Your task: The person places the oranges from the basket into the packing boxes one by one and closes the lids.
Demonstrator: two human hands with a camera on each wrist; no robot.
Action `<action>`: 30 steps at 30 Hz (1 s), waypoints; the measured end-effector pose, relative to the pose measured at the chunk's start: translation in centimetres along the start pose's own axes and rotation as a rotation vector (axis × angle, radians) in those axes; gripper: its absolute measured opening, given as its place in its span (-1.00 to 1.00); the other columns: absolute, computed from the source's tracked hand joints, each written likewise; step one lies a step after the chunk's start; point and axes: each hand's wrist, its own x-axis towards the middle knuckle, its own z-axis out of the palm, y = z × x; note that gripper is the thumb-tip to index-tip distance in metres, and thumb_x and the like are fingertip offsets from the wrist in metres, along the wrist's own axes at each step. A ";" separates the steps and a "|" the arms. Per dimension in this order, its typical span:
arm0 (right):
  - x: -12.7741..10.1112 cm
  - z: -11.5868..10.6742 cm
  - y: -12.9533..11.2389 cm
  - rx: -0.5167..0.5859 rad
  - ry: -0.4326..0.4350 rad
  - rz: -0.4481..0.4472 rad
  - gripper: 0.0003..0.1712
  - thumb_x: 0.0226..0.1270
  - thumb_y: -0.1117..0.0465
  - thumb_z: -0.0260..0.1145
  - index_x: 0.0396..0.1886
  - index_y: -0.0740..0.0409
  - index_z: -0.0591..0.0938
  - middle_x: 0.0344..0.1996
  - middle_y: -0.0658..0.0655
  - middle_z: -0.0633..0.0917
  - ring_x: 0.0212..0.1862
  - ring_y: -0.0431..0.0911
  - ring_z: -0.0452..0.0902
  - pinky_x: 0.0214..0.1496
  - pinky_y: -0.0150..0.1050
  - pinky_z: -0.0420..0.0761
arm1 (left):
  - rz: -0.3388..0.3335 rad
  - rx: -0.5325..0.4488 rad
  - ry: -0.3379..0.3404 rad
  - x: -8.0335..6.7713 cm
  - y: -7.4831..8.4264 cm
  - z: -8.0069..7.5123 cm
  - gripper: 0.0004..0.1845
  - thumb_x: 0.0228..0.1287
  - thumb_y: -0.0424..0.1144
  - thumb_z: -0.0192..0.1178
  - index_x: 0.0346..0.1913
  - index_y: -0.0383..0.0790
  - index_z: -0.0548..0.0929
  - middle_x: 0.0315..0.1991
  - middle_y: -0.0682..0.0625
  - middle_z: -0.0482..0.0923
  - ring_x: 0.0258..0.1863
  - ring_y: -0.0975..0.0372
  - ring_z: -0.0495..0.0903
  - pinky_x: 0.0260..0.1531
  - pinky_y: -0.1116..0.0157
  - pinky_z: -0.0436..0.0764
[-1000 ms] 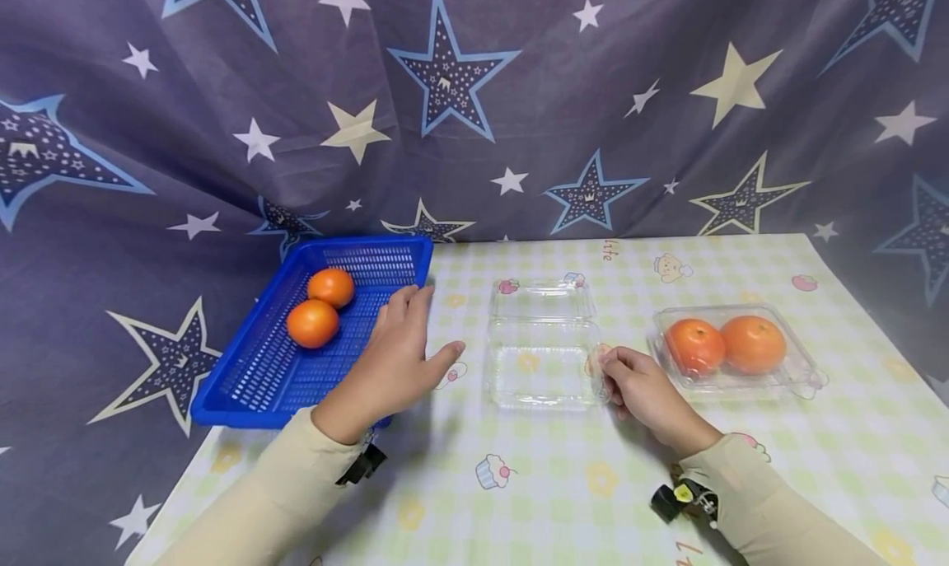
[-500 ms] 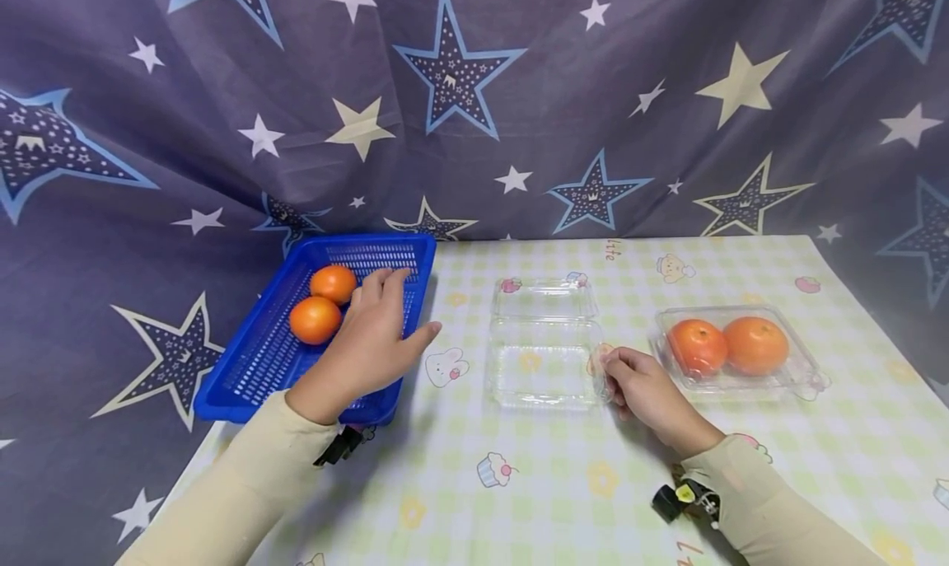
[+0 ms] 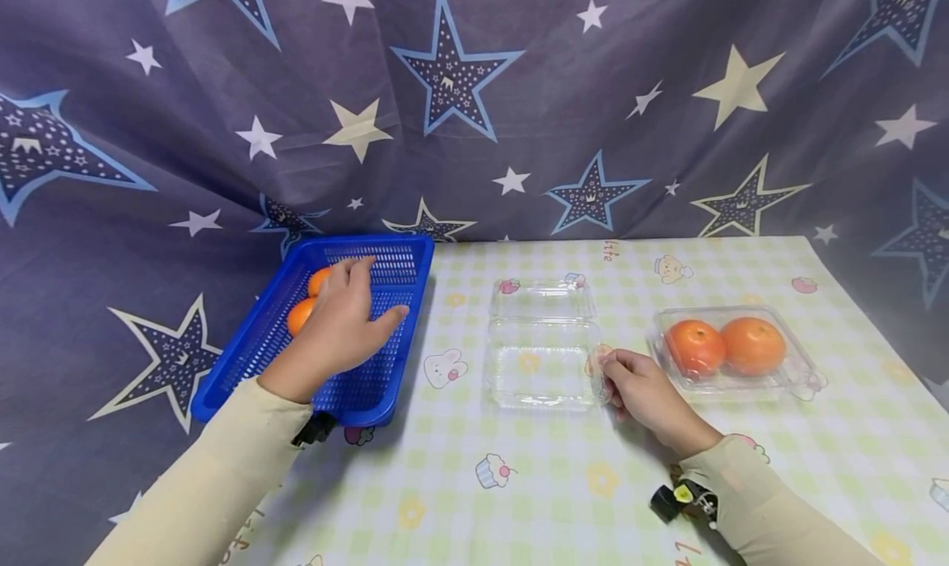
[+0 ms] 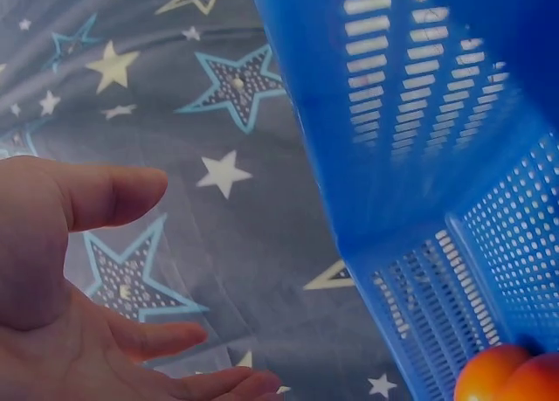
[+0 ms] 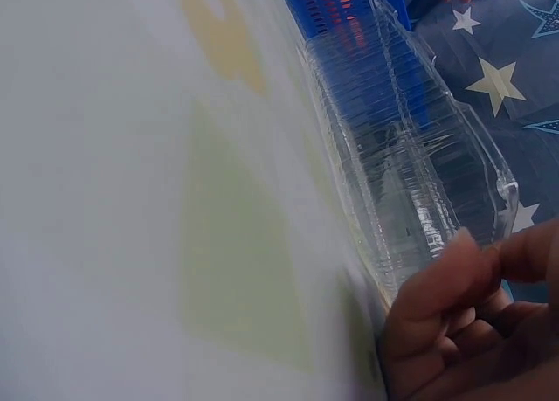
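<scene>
Your left hand (image 3: 337, 323) hangs with fingers spread and relaxed over the two oranges (image 3: 306, 302) at the far end of the blue basket (image 3: 371, 389), on the table's (image 3: 563, 484) left side; whether it touches them I cannot tell. They look firm, round and likely to roll, so cup one from above, thumb and fingers on opposite sides. Your right hand (image 3: 643, 391) pinches the right edge of the empty clear box (image 3: 544, 360) at the table's middle. Judge that shell thin, light and easily crushed: hold its rim gently.
</scene>
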 end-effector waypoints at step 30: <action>0.1 0.0 0.0 -0.031 0.003 0.022 -0.66 0.62 0.15 0.02 -0.36 0.26 0.47 -0.61 0.06 0.47 -0.61 -0.13 0.37 -0.57 -0.24 0.50 | -0.197 0.042 -0.050 4.2 -5.7 -1.2 0.02 0.43 0.14 0.18 0.61 -0.45 -0.06 0.51 -0.55 -0.14 0.37 -0.44 0.06 0.22 -0.46 0.37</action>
